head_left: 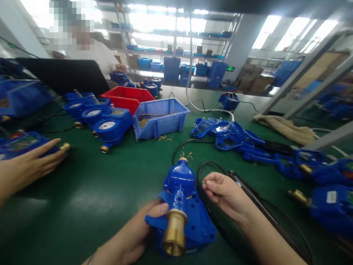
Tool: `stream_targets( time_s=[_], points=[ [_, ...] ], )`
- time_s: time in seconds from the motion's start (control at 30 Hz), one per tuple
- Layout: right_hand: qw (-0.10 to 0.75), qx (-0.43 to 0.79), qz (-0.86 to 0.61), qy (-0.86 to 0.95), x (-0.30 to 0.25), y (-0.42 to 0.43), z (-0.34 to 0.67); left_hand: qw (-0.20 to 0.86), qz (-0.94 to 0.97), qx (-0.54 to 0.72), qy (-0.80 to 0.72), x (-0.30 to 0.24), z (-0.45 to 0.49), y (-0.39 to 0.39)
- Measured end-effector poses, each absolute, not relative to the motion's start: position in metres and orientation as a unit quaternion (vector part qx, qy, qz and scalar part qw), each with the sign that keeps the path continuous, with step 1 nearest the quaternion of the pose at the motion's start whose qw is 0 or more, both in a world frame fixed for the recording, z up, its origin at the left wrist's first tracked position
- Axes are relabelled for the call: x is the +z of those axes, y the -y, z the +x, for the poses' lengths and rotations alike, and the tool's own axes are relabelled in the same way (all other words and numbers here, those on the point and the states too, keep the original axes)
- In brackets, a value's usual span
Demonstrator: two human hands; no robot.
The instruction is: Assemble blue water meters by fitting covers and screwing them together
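My left hand (138, 235) grips the near end of a blue water meter (180, 198) that lies face down on the green mat, its brass threaded end (174, 235) pointing toward me. My right hand (224, 195) is closed in a pinch on a small brass screw (204, 182), held just right of the meter body. A black tool with its cable (248, 191) lies under my right wrist. Loose brass screws (186, 154) lie on the mat beyond the meter.
A blue bin (160, 117) of screws and a red bin (125, 97) stand behind. Assembled meters (110, 129) sit at left, blue covers (231, 136) and more meters (331, 206) at right. Another person's hand (30, 165) reaches in from the left.
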State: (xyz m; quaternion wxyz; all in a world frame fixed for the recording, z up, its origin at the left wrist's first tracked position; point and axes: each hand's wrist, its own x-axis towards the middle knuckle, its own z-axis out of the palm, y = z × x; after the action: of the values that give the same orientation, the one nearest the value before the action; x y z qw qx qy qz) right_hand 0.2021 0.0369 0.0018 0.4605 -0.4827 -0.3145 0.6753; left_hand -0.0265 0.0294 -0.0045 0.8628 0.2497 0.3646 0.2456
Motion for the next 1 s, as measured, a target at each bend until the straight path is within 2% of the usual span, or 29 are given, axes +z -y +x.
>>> stream_targets(
  time_s=[0.2,0.57,1.0],
  points=[
    [0.413,0.701,-0.497,0.300,-0.001,-0.031,0.198,0.867,0.226,0.236,-0.376,-0.024,-0.027,-0.026],
    [0.358,0.691,-0.536,0.327,-0.002,-0.028,0.188,0.867,0.209,0.218,-0.397,-0.018,-0.029,-0.027],
    [0.440,0.711,-0.477,0.272,-0.006,-0.035,0.210,0.842,0.198,0.259,-0.430,-0.012,-0.025,-0.025]
  ],
)
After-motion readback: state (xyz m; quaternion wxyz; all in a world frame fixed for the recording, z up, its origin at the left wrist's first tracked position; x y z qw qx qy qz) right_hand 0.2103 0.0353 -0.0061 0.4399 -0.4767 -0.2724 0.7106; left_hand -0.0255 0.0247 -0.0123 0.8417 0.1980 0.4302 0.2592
